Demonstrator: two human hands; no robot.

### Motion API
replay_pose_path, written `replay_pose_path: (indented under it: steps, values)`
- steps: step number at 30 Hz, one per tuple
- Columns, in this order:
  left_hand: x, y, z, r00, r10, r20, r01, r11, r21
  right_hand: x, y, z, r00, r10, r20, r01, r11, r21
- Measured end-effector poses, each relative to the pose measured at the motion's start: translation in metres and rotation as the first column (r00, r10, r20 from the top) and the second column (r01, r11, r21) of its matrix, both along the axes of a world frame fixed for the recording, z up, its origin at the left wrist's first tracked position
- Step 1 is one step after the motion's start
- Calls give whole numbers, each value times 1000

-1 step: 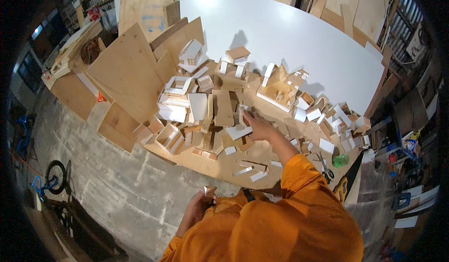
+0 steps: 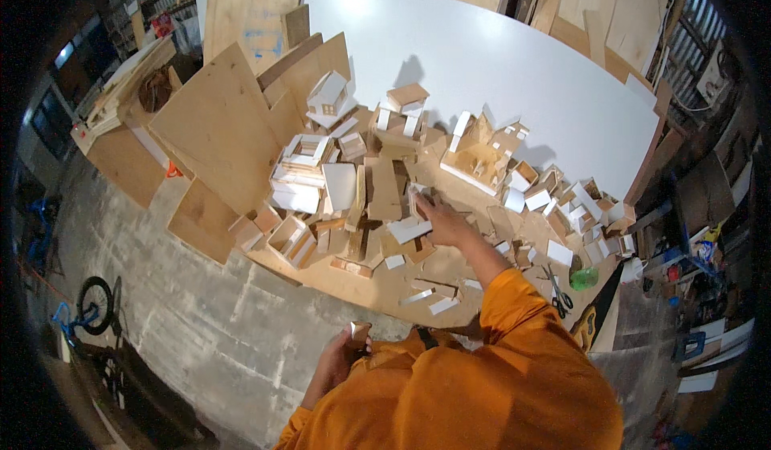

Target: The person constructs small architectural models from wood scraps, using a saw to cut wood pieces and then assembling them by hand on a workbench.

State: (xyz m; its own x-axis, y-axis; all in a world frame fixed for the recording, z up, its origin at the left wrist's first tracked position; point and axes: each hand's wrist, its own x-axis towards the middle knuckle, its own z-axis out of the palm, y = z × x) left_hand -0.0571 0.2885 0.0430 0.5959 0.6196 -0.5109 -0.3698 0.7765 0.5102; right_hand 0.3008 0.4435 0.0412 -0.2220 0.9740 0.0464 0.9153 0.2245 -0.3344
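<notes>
Wooden tabletop [image 2: 377,291], model houses [image 2: 328,98], white offcuts [image 2: 405,230], scissors [image 2: 558,292], saw [image 2: 597,312]

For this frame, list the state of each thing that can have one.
Left hand: closed around a small brown-and-white piece
Right hand: extended to a small pale piece, grip unclear
Scissors: lying down, not held
Handsaw: lying down, not held
White gabled model house: upright, roofed
</notes>
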Motion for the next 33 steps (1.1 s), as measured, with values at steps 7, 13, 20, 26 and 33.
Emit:
replay_pose_path:
  steps: [7,13,20,26,33]
  values:
    - [11,8,-9,996,-82,-26,81,996,-48,-8,-1,28,991,-114,-63,118,990,72]
    - [14,12,-16,991,-118,-61,116,993,-38,-7,25,52,980,34,-195,21,962,272]
    - [14,11,-22,990,-140,-31,137,988,-77,-31,56,77,907,172,-385,-138,984,113]
    - [3,6,-20,996,-89,-22,89,996,-5,16,42,69,533,58,-844,-28,998,51]
    - [-4,5,-15,999,-18,-47,16,999,-28,23,-35,49,844,-534,55,536,838,-98]
